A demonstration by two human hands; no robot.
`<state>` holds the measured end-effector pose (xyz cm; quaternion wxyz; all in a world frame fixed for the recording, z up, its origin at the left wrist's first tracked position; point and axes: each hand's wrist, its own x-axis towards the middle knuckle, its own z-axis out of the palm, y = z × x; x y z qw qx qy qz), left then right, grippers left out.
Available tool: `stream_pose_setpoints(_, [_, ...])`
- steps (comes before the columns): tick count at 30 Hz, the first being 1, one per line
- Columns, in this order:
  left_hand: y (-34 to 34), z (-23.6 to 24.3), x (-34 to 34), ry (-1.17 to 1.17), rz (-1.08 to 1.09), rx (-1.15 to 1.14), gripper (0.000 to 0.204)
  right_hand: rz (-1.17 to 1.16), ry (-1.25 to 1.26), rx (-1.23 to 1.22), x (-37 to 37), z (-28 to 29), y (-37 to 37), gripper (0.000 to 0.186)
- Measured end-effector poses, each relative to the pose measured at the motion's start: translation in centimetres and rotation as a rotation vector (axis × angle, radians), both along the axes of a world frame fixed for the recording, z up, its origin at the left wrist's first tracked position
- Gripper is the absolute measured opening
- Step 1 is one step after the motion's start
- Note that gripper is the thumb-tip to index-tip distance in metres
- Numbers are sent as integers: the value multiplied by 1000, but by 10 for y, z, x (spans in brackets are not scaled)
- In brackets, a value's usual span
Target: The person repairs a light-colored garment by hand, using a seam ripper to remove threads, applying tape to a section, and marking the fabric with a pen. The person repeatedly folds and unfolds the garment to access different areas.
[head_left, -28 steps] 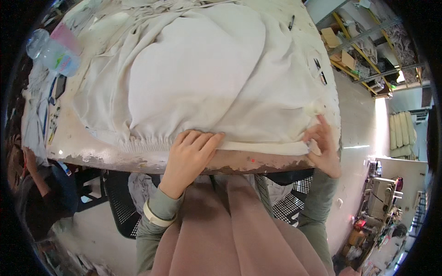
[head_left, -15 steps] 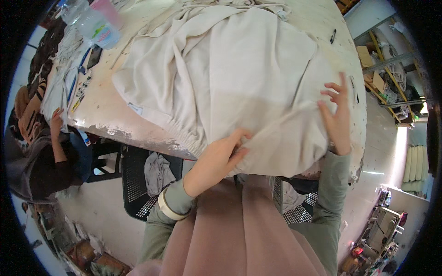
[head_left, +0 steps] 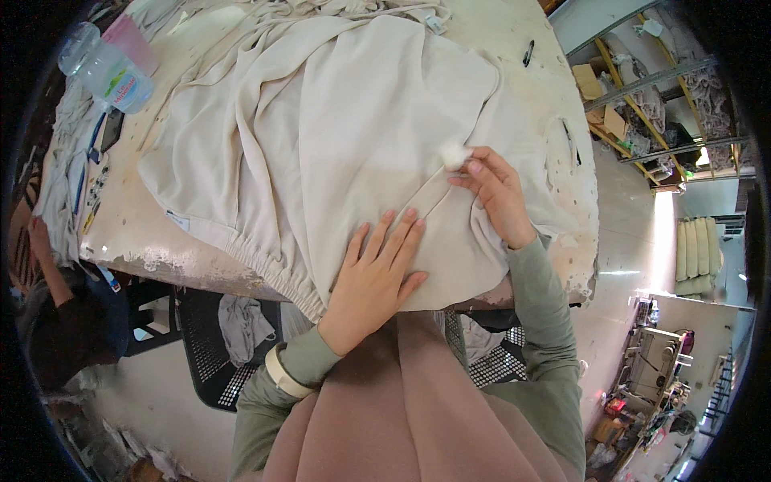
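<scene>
A cream garment (head_left: 361, 120) with a gathered elastic edge and a small white label lies spread over the worktable, with several folds on its left side. My left hand (head_left: 373, 277) rests flat on its near part, fingers stretched out and a little apart. To the right of it, my right hand (head_left: 498, 197) pinches a raised bit of the cream cloth; a pale, blurred tuft sticks out past the fingertips. A seam or crease runs from that pinch down toward my left fingertips.
A clear plastic bottle (head_left: 116, 80) and a pink cup (head_left: 132, 44) stand at the far left of the worktable (head_left: 132, 233). A black pen (head_left: 528, 54) lies far right. Below the near edge is a black crate (head_left: 205, 345) with grey cloth. Another person's arm (head_left: 52, 273) is at left.
My left hand has gone from curled fingers to lying flat on the cloth. My right hand has moved left from the garment's right side and closed on the cloth. The whole view has shifted.
</scene>
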<state>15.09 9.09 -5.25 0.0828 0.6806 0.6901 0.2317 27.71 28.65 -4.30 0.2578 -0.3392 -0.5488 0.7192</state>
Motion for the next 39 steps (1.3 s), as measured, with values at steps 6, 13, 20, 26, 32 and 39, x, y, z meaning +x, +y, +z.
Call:
stream_pose_setpoints(6, [-7, 3, -1, -85, 64, 66, 45, 321, -30, -1, 0, 16, -29, 25])
stream_pose_setpoints(13, [-16, 1, -1, -148, 175, 142, 38, 188, -300, 201, -16, 11, -52, 40])
stream_pose_setpoints(20, [-7, 0, 1, -121, 202, 100, 46, 51, -430, 342, -19, 2, -76, 44])
stream_pose_setpoints(26, [-8, -1, 0, -116, 191, 77, 44, 18, -470, 591, -19, 2, -86, 46])
stream_pose_setpoints(32, [-8, -7, 0, 50, 186, 131, 32, 49, -376, 344, -13, -2, -74, 35])
stream_pose_setpoints(39, [-13, -3, -1, 230, 101, 137, 24, -13, -589, 576, -21, 2, -79, 25])
